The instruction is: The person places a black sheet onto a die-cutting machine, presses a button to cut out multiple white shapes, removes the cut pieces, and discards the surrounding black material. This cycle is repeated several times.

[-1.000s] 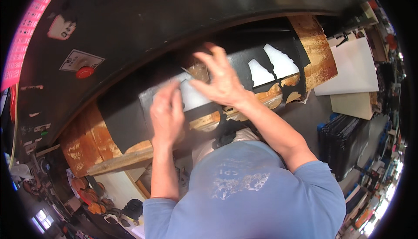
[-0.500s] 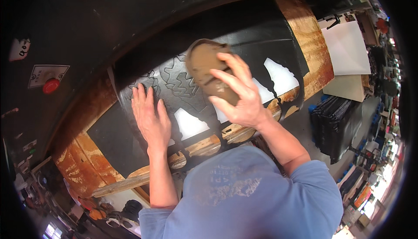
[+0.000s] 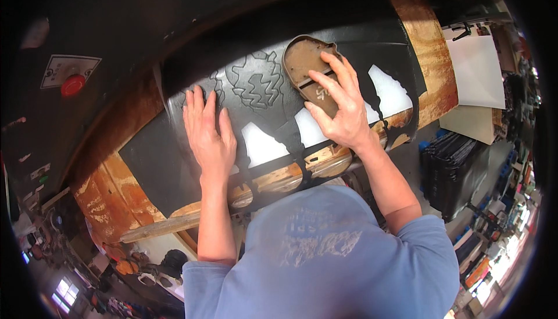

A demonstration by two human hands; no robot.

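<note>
A black rubbery sheet lies over the bench, with sole-shaped outlines pressed into its surface and cut-out gaps along its near edge. White board shows through several of these gaps. My left hand rests on the sheet at the left, fingers stretched out, beside the pressed outlines. To the right of those outlines is a brown sole-shaped cutting die with a raised rim. My right hand grips it, thumb at its near edge and fingers across its face. The palm hides part of the die.
A dark machine part with a red push button spans the far side. Worn wooden board shows at the right end of the sheet. White sheets and a stack of black sheets stand beyond it.
The die has moved right and away from me in my right hand, uncovering more of the pressed outlines. My left hand stays flat on the sheet.
</note>
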